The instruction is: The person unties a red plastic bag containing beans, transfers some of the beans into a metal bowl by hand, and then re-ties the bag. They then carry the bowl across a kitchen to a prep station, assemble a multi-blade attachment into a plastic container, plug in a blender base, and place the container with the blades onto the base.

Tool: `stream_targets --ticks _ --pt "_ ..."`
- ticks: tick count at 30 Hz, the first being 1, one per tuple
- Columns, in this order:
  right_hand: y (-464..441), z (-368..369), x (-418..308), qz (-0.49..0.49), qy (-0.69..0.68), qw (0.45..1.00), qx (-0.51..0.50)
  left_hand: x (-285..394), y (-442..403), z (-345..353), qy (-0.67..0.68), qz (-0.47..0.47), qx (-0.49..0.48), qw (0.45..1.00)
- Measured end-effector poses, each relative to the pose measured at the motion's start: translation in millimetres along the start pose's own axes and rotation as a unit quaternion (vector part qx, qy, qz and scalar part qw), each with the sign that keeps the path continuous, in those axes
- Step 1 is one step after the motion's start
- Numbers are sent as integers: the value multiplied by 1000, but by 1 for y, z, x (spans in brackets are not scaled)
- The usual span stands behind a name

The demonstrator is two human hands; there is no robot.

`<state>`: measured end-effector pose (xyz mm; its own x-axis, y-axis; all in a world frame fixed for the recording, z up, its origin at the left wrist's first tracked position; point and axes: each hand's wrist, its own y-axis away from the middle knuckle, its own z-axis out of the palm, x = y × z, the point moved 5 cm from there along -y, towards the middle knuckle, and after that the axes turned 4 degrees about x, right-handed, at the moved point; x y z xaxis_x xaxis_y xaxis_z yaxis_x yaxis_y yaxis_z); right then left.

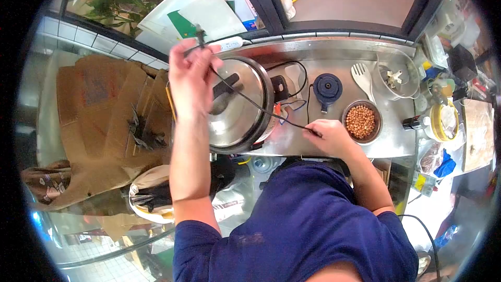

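A thin black power cord (245, 96) stretches between my two hands, slanting across a large lidded pot (242, 130). My left hand (194, 75) is raised over the pot's left side, fingers closed around the cord near its dark plug (200, 35). Lower down, my right hand (331, 138) pinches the cord close to the counter's front edge. Just right of that hand stands a metal bowl (379, 131) of brown nuts or beans (360, 120). Behind it sits a round dark blue appliance head (327, 89), with a thin dark cord beside it.
A white slotted spoon (361, 74) and a clear container with blades (397, 91) lie on the steel counter (308, 143). Behind the pot is a white power strip (229, 44). Flattened cardboard (99, 120) fills the left; a yellow-rimmed jar (443, 120) stands right.
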<state>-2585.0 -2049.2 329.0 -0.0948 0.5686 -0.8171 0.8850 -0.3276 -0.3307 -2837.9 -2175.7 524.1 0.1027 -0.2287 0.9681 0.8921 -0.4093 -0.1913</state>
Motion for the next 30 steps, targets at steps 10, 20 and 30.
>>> stream_targets --ticks 10,20,30 --pt "-96 -36 39 104 39 981 159 -83 -202 -68 20 -203 -65 977" --pt "-232 15 130 112 122 978 129 -191 -270 -117 -152 -197 -46 968" --pt "-255 76 190 163 138 975 60 -297 -288 -177 -427 -281 -194 837"
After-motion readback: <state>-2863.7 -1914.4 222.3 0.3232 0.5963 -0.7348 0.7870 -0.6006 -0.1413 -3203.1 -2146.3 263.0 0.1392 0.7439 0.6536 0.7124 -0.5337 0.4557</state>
